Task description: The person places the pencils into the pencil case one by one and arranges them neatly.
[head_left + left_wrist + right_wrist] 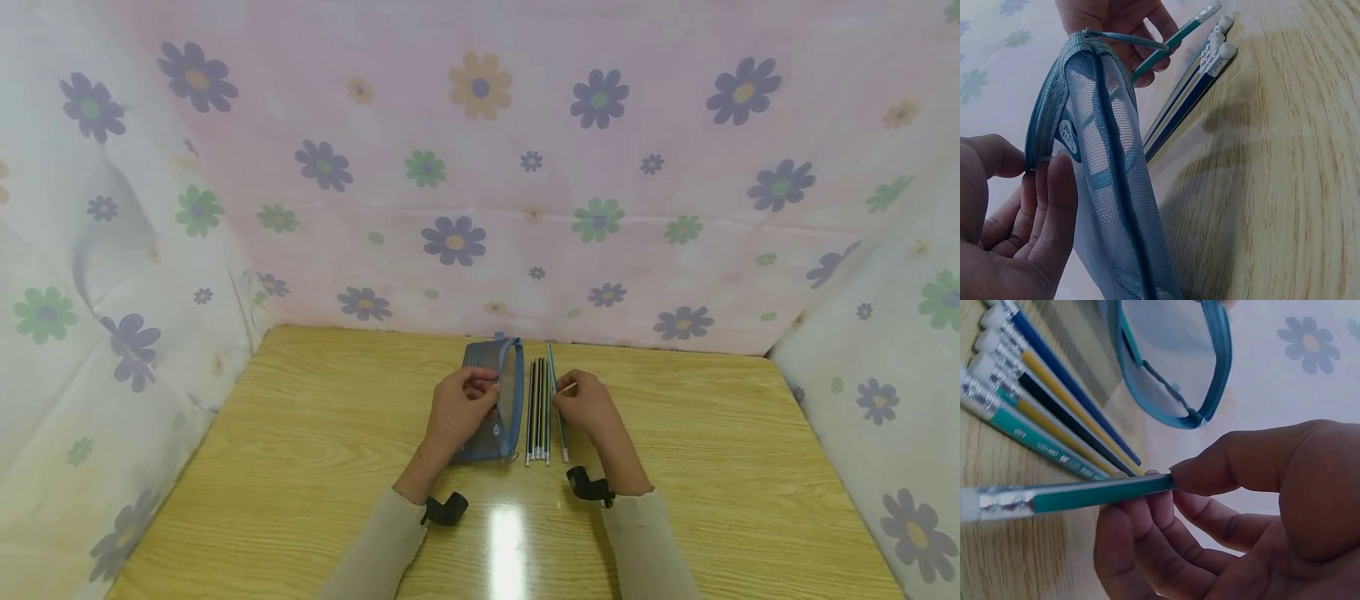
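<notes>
A pale cloth [510, 183] printed with purple, green and orange flowers fills the top and both sides of the head view. Below it, a wood-grain table [315, 433] spreads across the lower half. Two light sleeves, the left [378, 546] and the right [648, 546], reach in from the bottom edge.

A blue mesh pouch [510, 400] stands on the table just below the middle of the frame, its zipped mouth gaping toward the right. The left hand [459, 408] lies over its left side, thumb and fingertips pinching the zip edge.

Right of centre, the right hand [587, 407] grips a green pencil [1085, 497] between thumb and fingertips; its eraser end points to the left edge of the right wrist view. Between pouch and right hand, a row of pencils [538, 408] in dark, yellow and green lies side by side, erasers toward the bottom of the head view.

Smallest are a cord zip pull [1125, 39] at the top of the left wrist view and an oval white mark [1069, 134] on the pouch.
</notes>
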### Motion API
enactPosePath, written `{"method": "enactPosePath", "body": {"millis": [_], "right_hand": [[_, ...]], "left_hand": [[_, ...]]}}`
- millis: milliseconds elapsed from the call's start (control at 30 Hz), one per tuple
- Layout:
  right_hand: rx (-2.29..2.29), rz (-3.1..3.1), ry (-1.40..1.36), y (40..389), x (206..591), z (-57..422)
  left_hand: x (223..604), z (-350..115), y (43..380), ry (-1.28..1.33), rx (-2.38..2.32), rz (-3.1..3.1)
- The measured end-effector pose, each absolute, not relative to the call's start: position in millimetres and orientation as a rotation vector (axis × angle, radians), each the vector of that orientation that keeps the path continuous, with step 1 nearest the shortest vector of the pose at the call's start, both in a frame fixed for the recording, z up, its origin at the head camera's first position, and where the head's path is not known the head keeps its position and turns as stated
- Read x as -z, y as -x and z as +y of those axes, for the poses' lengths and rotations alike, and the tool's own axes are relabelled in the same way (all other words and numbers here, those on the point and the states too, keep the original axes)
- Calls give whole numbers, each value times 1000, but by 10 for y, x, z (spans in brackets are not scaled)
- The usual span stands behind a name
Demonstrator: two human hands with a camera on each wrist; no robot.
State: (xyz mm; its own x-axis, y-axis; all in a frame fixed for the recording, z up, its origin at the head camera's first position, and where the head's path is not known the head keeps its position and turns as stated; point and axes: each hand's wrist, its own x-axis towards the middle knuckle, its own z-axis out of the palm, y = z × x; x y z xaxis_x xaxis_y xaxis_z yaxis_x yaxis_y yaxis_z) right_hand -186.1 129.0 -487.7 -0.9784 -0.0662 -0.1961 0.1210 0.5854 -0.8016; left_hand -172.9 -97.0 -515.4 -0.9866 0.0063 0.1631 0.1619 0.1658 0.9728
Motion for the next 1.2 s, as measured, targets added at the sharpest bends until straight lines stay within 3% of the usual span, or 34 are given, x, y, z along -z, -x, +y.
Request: {"method": "enactPosePath", "body": {"millis": [1200], "right_hand": [[1802, 2308, -1, 1971, 4853, 954]], "left_hand": [[5075, -1035, 1876, 167, 1968, -2367]]}}
